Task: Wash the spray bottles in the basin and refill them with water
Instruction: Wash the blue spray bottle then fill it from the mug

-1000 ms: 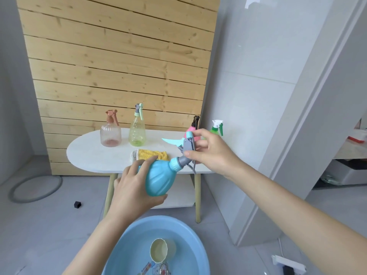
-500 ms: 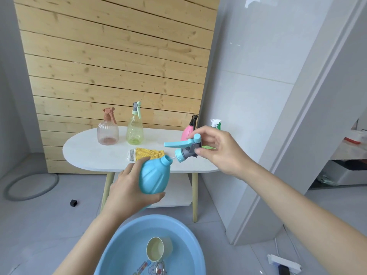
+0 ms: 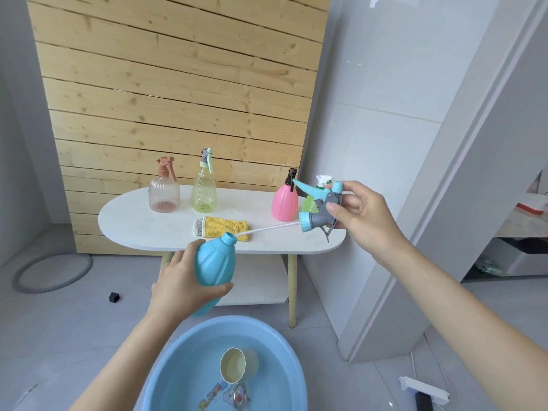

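- The left hand [image 3: 186,280] is gripping the blue bottle [image 3: 215,262] round its belly, fingers and thumb curled about it, and is holding it tilted in the air above the near edge of the basin [image 3: 184,375].
- The bottle's neck is standing open and is pointing up and to the right, in front of the table [image 3: 142,226].
- The right hand [image 3: 361,212] is pinching the spray head [image 3: 318,216], thumb on the grey body and fingers wrapped behind it, and is carrying it clear of the bottle, over the right end of the table.
- The white dip tube [image 3: 267,228] is running from the head's blue collar down and left, and its tip is sitting right at the bottle's mouth; I cannot tell whether it is inside.
- Down on the floor the basin is holding water, and a pale cup [image 3: 234,364] is lying on its side in it.
- On the table four more spray bottles are standing upright with their heads on: a clear pink one [image 3: 164,194] and a yellow-green one [image 3: 204,188] side by side at the left, a solid pink one [image 3: 284,203] and a green one [image 3: 310,203] at the right, the green one partly hidden by the spray head.
- A yellow cloth [image 3: 222,228] is lying between the two pairs, near the front edge.
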